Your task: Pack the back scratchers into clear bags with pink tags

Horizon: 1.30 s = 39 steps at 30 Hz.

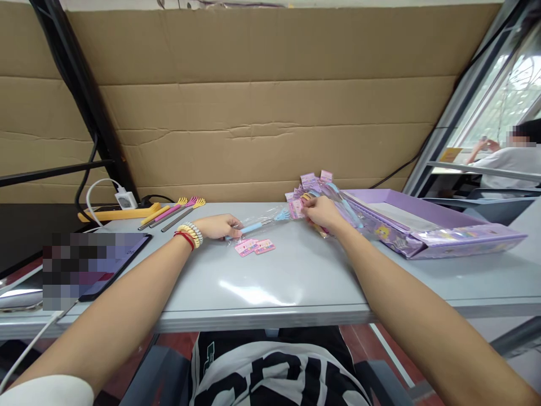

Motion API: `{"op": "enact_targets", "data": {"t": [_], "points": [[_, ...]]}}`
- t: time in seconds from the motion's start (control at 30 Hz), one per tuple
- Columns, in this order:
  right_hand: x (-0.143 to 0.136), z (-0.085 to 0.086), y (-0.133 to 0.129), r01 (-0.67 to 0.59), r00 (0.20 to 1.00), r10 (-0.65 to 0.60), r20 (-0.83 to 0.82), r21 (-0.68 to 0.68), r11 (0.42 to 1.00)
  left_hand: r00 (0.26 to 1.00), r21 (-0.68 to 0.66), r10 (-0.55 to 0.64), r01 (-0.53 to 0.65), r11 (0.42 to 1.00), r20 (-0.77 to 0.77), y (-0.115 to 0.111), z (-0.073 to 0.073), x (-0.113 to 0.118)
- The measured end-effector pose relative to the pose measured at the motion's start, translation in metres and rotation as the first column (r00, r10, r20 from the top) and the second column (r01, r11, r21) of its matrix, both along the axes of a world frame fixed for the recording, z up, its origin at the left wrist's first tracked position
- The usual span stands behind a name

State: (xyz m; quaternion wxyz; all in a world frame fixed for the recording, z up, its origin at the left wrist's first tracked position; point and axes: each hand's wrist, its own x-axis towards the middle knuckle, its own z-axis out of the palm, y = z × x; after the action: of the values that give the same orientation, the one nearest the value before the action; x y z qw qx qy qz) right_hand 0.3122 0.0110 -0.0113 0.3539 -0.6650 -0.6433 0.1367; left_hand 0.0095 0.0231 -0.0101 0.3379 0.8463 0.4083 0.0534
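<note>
My left hand [220,226] is closed on the handle end of a light-blue back scratcher [252,227] with a clawed head, lying in a clear plastic sleeve. Two small pink cards [254,246] lie on the table just below it. My right hand [322,214] pinches a pink header card [296,208] beside the scratcher's head, its fingertips partly hidden. Behind and around that hand is a pile of bagged items [333,194] with pink and purple cards. Several unwrapped back scratchers [175,213], with yellow and pink heads, lie together at the left.
A purple display box [422,225] stands open at the right. A tablet [114,265], a white charger [125,198] and cables are at the left. Cardboard [270,101] closes off the back of the grey table [270,287]. Another person [507,158] sits beyond the frame at right.
</note>
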Motion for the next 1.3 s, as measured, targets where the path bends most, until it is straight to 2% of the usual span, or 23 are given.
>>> {"op": "enact_targets", "data": {"t": [0.1, 0.33, 0.47, 0.57, 0.67, 0.73, 0.8, 0.87, 0.93, 1.0, 1.17, 1.3], "points": [[0.001, -0.002, 0.002, -0.005, 0.998, 0.005, 0.067, 0.003, 1.000, 1.000, -0.017, 0.005, -0.005, 1.000, 0.009, -0.001, 0.000, 0.001], [-0.001, 0.001, 0.002, 0.002, 0.994, -0.003, 0.111, 0.005, 1.000, 1.000, -0.014, -0.001, 0.001, 1.000, 0.019, -0.003, 0.001, 0.002], [-0.001, 0.002, 0.001, 0.033, 0.991, -0.041, 0.124, 0.064, 0.997, 0.999, -0.011, -0.002, 0.002, 1.000, 0.040, -0.002, 0.000, 0.001], [-0.001, 0.002, 0.001, 0.061, 0.996, -0.071, 0.055, 0.163, 0.985, 0.995, -0.036, 0.036, -0.033, 0.999, 0.094, -0.003, 0.003, -0.002], [-0.001, 0.002, 0.000, 0.184, 0.981, -0.158, -0.109, 0.299, 0.936, 0.973, -0.052, 0.096, -0.087, 0.995, 0.208, -0.007, 0.007, -0.002], [-0.003, 0.002, 0.000, 0.237, 0.965, -0.184, -0.188, 0.317, 0.918, 0.942, -0.057, 0.114, -0.101, 0.993, 0.315, -0.011, 0.009, 0.002], [-0.006, 0.002, -0.002, 0.125, 0.979, -0.077, -0.191, 0.256, 0.958, 0.887, -0.072, 0.130, -0.110, 0.991, 0.444, -0.015, 0.009, 0.008], [-0.014, 0.000, -0.006, -0.124, 0.976, 0.150, -0.158, 0.166, 0.978, 0.811, -0.127, 0.180, -0.131, 0.983, 0.557, -0.019, 0.006, 0.017], [-0.027, -0.003, -0.011, -0.369, 0.913, 0.379, -0.150, 0.089, 0.925, 0.740, -0.203, 0.247, -0.151, 0.967, 0.626, -0.022, 0.002, 0.026], [-0.042, -0.008, -0.016, -0.515, 0.838, 0.516, -0.180, 0.057, 0.856, 0.702, -0.264, 0.287, -0.144, 0.954, 0.652, -0.025, 0.000, 0.032], [-0.070, -0.016, -0.026, -0.646, 0.721, 0.647, -0.247, 0.097, 0.757, 0.661, -0.333, 0.277, -0.044, 0.942, 0.697, -0.032, -0.002, 0.041], [-0.074, -0.016, -0.030, -0.652, 0.701, 0.666, -0.254, 0.148, 0.744, 0.685, -0.260, 0.209, -0.030, 0.965, 0.697, -0.035, -0.001, 0.045]]}}
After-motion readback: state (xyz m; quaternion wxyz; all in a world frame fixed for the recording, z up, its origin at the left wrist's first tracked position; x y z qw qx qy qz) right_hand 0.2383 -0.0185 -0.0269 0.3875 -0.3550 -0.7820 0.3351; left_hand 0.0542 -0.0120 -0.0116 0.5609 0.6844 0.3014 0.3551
